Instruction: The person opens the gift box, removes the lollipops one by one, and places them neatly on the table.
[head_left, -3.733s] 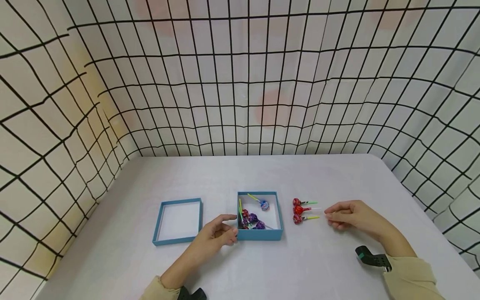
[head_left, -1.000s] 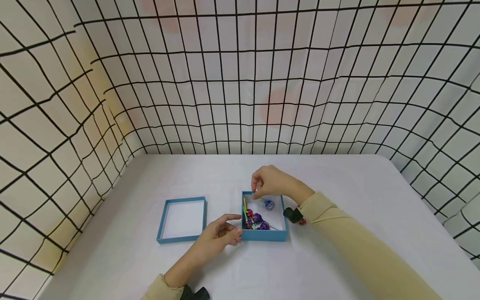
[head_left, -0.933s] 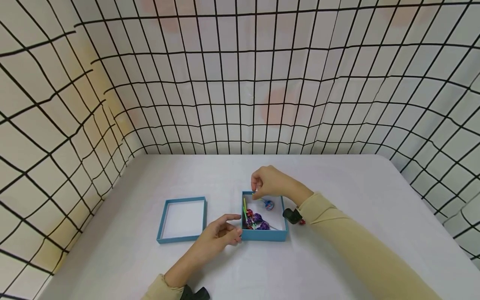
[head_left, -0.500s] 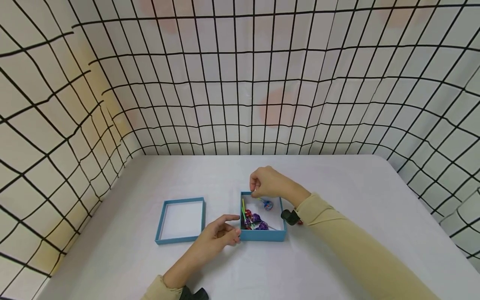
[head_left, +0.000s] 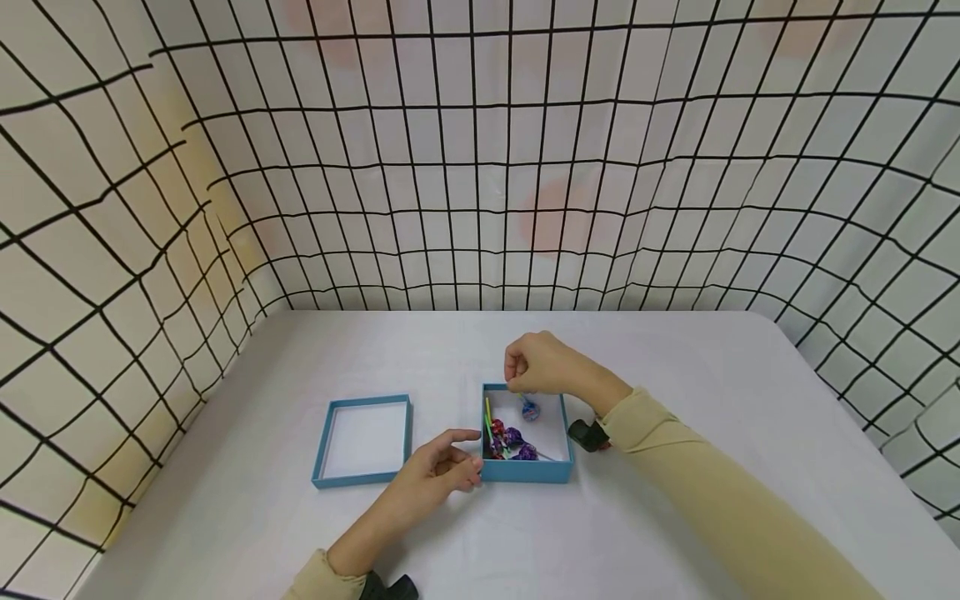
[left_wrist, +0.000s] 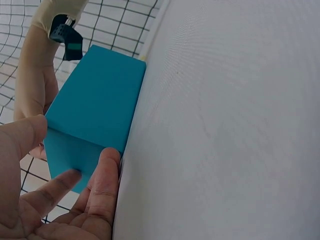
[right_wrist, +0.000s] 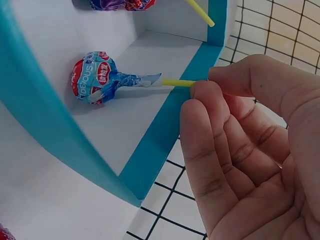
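Thumb and fingertips of my right hand (head_left: 551, 364) pinch the yellow stick of a blue-wrapped lollipop (right_wrist: 95, 79) at the far rim of a blue box (head_left: 525, 472) with a white inside. The lollipop's round head hangs inside the box, in its far part. My left hand (head_left: 437, 468) touches the box's left side, index finger extended along it and thumb by the near corner; in the left wrist view its fingertips rest against the blue wall (left_wrist: 95, 100). Purple and red lollipops (head_left: 513, 437) lie together in the box's near left corner.
Left of the box lies a shallow blue lid (head_left: 356, 481), white side up. A red lollipop (head_left: 607, 446) peeks out on the table behind the right wrist's black camera (head_left: 587, 435); the sleeve covers what lies beside it. A black-lined net wall (head_left: 480, 192) rises behind the table.
From beside the red lollipops, my right hand has moved left to the box and taken the blue lollipop's stick. The lollipop has since turned, its head shifting slightly left. My left hand stays put.
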